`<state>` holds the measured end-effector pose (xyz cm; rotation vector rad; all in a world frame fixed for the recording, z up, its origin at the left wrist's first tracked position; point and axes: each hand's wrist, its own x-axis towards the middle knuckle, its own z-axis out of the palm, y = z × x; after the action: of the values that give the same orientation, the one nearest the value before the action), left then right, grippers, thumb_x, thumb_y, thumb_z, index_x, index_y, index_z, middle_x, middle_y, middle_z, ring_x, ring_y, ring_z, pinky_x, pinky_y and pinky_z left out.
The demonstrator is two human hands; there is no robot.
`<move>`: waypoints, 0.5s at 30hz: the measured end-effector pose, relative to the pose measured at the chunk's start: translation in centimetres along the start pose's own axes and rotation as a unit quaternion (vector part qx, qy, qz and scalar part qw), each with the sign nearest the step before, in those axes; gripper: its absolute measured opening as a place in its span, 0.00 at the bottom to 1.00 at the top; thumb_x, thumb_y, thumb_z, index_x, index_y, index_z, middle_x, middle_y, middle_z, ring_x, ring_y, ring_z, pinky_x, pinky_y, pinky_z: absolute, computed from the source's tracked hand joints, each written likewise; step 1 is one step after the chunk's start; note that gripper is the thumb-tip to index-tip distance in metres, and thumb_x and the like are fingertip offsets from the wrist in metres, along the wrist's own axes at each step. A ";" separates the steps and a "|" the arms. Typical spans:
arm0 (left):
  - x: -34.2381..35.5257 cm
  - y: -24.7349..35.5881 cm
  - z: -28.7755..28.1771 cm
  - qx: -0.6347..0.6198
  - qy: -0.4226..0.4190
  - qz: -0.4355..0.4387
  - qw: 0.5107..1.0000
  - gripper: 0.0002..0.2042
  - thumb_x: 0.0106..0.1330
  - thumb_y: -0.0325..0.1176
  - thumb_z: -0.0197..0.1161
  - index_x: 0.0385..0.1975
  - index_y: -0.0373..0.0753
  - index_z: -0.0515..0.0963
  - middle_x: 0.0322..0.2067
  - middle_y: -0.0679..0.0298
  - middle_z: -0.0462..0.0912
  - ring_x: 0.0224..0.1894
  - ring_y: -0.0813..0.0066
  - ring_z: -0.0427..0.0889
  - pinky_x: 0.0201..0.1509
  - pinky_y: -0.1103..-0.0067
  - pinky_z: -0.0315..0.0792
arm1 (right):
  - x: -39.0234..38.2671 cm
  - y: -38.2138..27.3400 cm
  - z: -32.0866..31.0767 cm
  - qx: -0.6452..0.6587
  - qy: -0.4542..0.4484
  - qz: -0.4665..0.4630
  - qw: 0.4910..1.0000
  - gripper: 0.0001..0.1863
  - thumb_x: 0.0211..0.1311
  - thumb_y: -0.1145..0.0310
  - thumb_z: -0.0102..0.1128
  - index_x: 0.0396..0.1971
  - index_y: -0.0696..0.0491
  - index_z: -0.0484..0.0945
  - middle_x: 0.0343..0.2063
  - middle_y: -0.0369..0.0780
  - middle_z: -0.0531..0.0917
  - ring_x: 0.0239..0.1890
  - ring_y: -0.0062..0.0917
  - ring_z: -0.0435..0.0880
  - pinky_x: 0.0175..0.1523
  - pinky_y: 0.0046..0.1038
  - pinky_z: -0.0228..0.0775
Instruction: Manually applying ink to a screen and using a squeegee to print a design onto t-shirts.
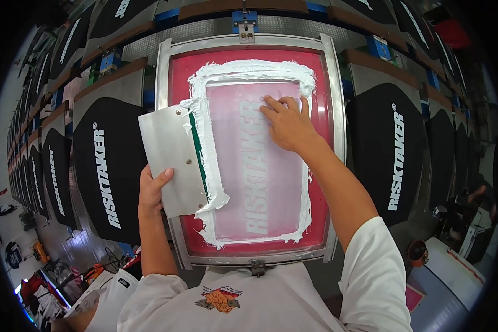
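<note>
A screen-printing screen [331,72] with a metal frame lies in front of me. Its mesh [229,138] is pinkish inside a red border, and pale lettering shows through. Thick white ink [249,71] rings the printing area. At the left side, my left hand [154,188] grips a squeegee [174,149], thumb on top of its broad metal plate. The squeegee's green blade edge is smeared with white ink and rests along the left band of ink. My right hand [291,124] is open over the upper right of the mesh, fingers spread and bent, fingertips apparently touching it.
Black fabric pieces with white printed lettering lie on boards in rows to the left [108,160] and right [390,149]. A metal clamp [247,27] meets the screen frame's far edge. Another person's white garment [108,296] shows at lower left. A pale tabletop [440,290] stands at lower right.
</note>
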<state>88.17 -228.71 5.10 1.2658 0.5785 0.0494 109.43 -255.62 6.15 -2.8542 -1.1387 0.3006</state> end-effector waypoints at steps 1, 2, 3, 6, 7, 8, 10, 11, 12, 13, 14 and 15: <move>-0.1 0.0 -0.1 -0.001 0.003 0.001 1.000 0.27 0.51 0.39 0.71 0.46 0.27 0.71 0.38 0.56 0.80 0.37 0.71 0.80 0.44 0.76 0.74 | 0.0 0.0 0.1 0.003 -0.001 -0.001 1.000 0.24 0.55 0.72 0.47 0.54 0.48 0.71 0.61 0.34 0.65 0.60 0.31 0.63 0.65 0.58 0.39; -0.1 0.0 -0.1 -0.005 0.005 -0.004 1.000 0.27 0.51 0.39 0.71 0.47 0.28 0.71 0.38 0.56 0.80 0.37 0.71 0.80 0.44 0.76 0.74 | 0.2 -0.1 0.1 0.006 -0.002 -0.002 1.000 0.24 0.54 0.72 0.48 0.54 0.48 0.71 0.61 0.34 0.65 0.60 0.30 0.64 0.65 0.58 0.39; -0.1 0.0 -0.2 -0.009 0.006 -0.008 1.000 0.28 0.51 0.39 0.71 0.47 0.28 0.71 0.38 0.56 0.80 0.37 0.71 0.80 0.44 0.76 0.74 | 0.6 -0.3 -0.5 0.005 -0.002 -0.005 1.000 0.24 0.54 0.72 0.48 0.54 0.48 0.71 0.61 0.34 0.65 0.60 0.30 0.64 0.65 0.58 0.39; -0.4 0.3 0.3 -0.012 0.011 -0.003 1.000 0.28 0.50 0.39 0.72 0.46 0.29 0.71 0.38 0.57 0.80 0.37 0.71 0.80 0.44 0.76 0.74 | 2.1 -1.1 -1.7 -0.026 -0.059 0.000 0.998 0.24 0.55 0.69 0.49 0.55 0.46 0.71 0.62 0.34 0.64 0.60 0.31 0.64 0.65 0.58 0.39; -0.3 0.3 0.4 -0.014 0.011 -0.001 1.000 0.28 0.50 0.39 0.72 0.46 0.29 0.71 0.38 0.57 0.80 0.37 0.71 0.80 0.44 0.76 0.74 | 2.3 -1.2 -1.4 -0.018 -0.005 -0.016 1.000 0.24 0.55 0.68 0.49 0.55 0.44 0.71 0.62 0.34 0.64 0.60 0.32 0.64 0.65 0.58 0.39; -0.1 0.3 0.5 -0.014 0.011 -0.005 1.000 0.28 0.49 0.40 0.72 0.46 0.29 0.72 0.38 0.57 0.80 0.37 0.71 0.80 0.44 0.76 0.74 | 2.6 -1.1 -1.0 -0.010 0.049 -0.032 0.998 0.24 0.56 0.66 0.49 0.55 0.43 0.71 0.62 0.34 0.64 0.59 0.32 0.64 0.65 0.59 0.39; -0.1 0.3 0.4 -0.013 0.014 -0.009 1.000 0.28 0.49 0.40 0.73 0.46 0.29 0.72 0.38 0.57 0.80 0.38 0.71 0.80 0.44 0.76 0.74 | 2.9 -1.3 -0.3 -0.022 0.038 -0.029 0.999 0.23 0.57 0.65 0.49 0.56 0.42 0.71 0.62 0.34 0.64 0.59 0.32 0.64 0.64 0.58 0.41; -0.1 0.2 0.4 -0.016 0.014 -0.010 1.000 0.28 0.49 0.39 0.73 0.46 0.29 0.72 0.38 0.57 0.80 0.38 0.71 0.80 0.44 0.76 0.74 | 3.1 -1.3 0.0 -0.034 0.026 -0.022 0.999 0.23 0.57 0.64 0.49 0.56 0.40 0.70 0.62 0.33 0.64 0.58 0.32 0.65 0.64 0.58 0.43; -0.1 0.2 0.3 -0.018 0.016 -0.012 1.000 0.28 0.48 0.39 0.73 0.46 0.29 0.72 0.38 0.57 0.80 0.38 0.71 0.80 0.45 0.76 0.74 | 3.2 -1.3 0.0 -0.033 0.025 -0.026 0.999 0.23 0.57 0.64 0.49 0.56 0.40 0.70 0.62 0.33 0.64 0.58 0.32 0.65 0.64 0.58 0.43; -0.2 0.2 0.2 -0.019 0.019 -0.013 1.000 0.28 0.48 0.39 0.73 0.46 0.29 0.72 0.38 0.57 0.80 0.38 0.71 0.80 0.45 0.76 0.74 | 3.2 -1.3 0.0 -0.039 0.025 -0.026 0.999 0.23 0.58 0.63 0.49 0.56 0.40 0.70 0.62 0.33 0.64 0.58 0.31 0.65 0.64 0.58 0.43; -0.2 0.2 0.1 -0.019 0.019 -0.016 1.000 0.28 0.48 0.39 0.74 0.46 0.29 0.72 0.38 0.57 0.80 0.38 0.71 0.80 0.45 0.76 0.74 | 3.3 -1.3 -0.1 -0.045 0.025 -0.026 0.998 0.23 0.58 0.62 0.49 0.57 0.40 0.70 0.62 0.33 0.64 0.58 0.31 0.65 0.64 0.58 0.43; -0.1 0.2 0.0 -0.018 0.018 -0.020 0.999 0.28 0.48 0.39 0.74 0.46 0.29 0.72 0.38 0.57 0.80 0.38 0.71 0.80 0.45 0.76 0.74 | 3.4 -1.4 -0.2 -0.045 0.023 -0.028 0.998 0.23 0.58 0.62 0.49 0.57 0.40 0.70 0.62 0.33 0.64 0.58 0.31 0.65 0.64 0.58 0.43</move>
<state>88.10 -228.69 5.34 1.2194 0.6310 0.0501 110.94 -252.29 5.98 -2.8825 -1.2518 0.1838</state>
